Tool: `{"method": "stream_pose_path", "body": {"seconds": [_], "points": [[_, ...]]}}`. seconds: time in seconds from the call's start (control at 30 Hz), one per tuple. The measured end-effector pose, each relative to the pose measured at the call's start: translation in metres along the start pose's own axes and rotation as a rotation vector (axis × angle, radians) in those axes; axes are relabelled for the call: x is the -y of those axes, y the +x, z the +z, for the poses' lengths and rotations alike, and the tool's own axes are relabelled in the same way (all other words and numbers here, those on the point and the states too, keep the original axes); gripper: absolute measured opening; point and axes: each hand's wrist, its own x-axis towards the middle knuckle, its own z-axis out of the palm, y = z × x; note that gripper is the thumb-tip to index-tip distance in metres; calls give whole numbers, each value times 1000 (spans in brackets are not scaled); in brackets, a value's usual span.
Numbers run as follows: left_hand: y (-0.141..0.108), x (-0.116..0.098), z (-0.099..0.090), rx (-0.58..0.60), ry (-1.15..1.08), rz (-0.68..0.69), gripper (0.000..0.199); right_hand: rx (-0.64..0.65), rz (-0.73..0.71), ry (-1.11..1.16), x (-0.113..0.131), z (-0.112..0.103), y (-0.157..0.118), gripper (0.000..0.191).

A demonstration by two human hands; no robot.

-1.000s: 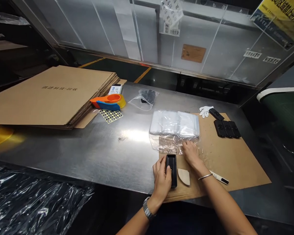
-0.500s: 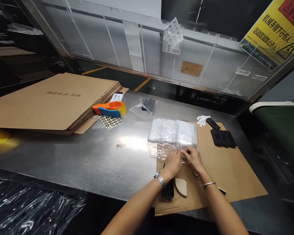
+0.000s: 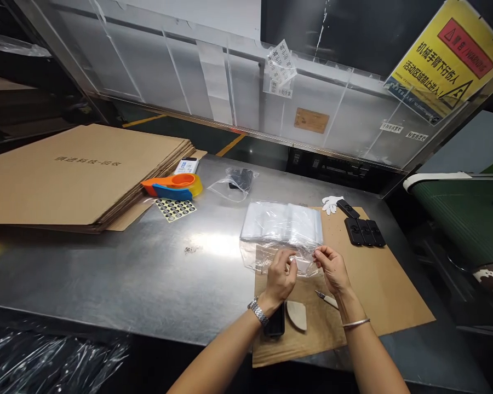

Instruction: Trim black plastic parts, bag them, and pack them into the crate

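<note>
A stack of clear plastic bags (image 3: 267,223) lies on the cardboard sheet, its loose edge toward me. My right hand (image 3: 332,269) pinches the edge of a clear plastic bag (image 3: 306,267) between thumb and forefinger. To its left, my left hand (image 3: 280,278) is curled, thumb close to the forefinger, at the same thin film. Part of a black rectangular case (image 3: 276,324) shows under my left wrist. Beside the case rests a pale, flat, curved-edged piece (image 3: 297,316). A light-handled craft knife (image 3: 327,299) lies partly behind my right wrist.
Several black cases (image 3: 365,232) and a white glove (image 3: 332,204) sit at the cardboard's (image 3: 390,290) far right. Leftward are a tape dispenser (image 3: 175,187), a sticker sheet (image 3: 176,209) and stacked flat cartons (image 3: 78,180). A bagged dark item (image 3: 241,179) lies behind the bags.
My hands have moved apart, the right one lifting the bag's edge. The craft knife has come into clearer view. The camera view has shifted slightly to the right.
</note>
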Motion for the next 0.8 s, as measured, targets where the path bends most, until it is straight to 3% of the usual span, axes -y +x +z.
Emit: {"method": "stream_pose_path", "body": {"seconds": [0.1,0.17,0.27,0.33,0.47,0.53,0.67,0.8], "points": [[-2,-8,-6,-66,-50,-37,45,70,-62,-59,8,8,-15,19],[-3,-13,-12,-91,-10,14,56,142,-108,-128,16,15,-24,14],[-5,-16,-25,-105,107,134,36,212,-185,-248,28,22,-34,9],[-8,-13,-36,-110,164,170,22,184,-229,-316,34,24,-39,9],[-17,5,-60,-193,296,140,25,-36,-263,-426,33,32,-61,17],[-23,16,-70,-227,363,103,30,-64,-233,-647,25,42,-81,24],[-40,34,-77,-147,464,76,30,180,-38,-1226,1,69,-123,31],[-55,41,-75,-25,517,47,26,243,52,-1273,-13,69,-140,22]]}}
